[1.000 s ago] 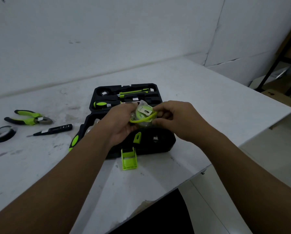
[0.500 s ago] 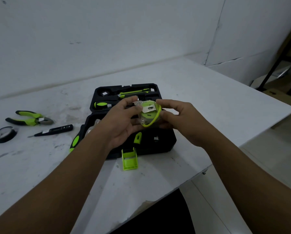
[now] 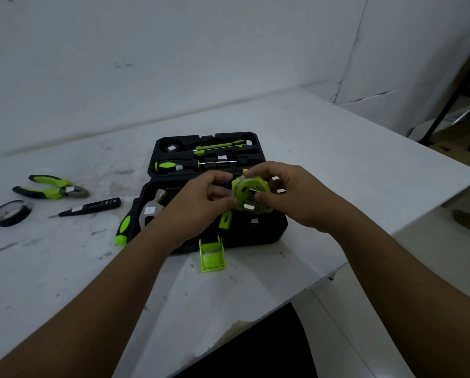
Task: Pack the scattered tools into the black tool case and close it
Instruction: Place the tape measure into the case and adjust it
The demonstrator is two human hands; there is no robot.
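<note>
- Black moulded plastic tool case (image 3: 266, 230) lay open on the white table (image 3: 337, 165) in front of you. Its lime-green latch (image 3: 212, 255) hung down at the near edge, and it had not moved.
- A round lime-green tape measure (image 3: 248, 196), seemingly in clear wrapping, was held above the case's near half, not in any slot.
- Over the last second you had turned it from lying flat, loop towards you, to showing you its broad face.
- Your right hand (image 3: 296, 197) gripped it, thumb across the front and fingers curled over the top.
- Your left hand (image 3: 201, 208) pinched its left rim with curled fingertips.
- The turn looked like lining it up for its recess; it probably still had to go down into the case.
- Green-and-black pliers (image 3: 51, 188), a black tester screwdriver (image 3: 91, 207) and a black tape roll (image 3: 10, 214) lay well apart to the left, outside the case. Packing was only partway done, and the case was not yet ready to close.
</note>
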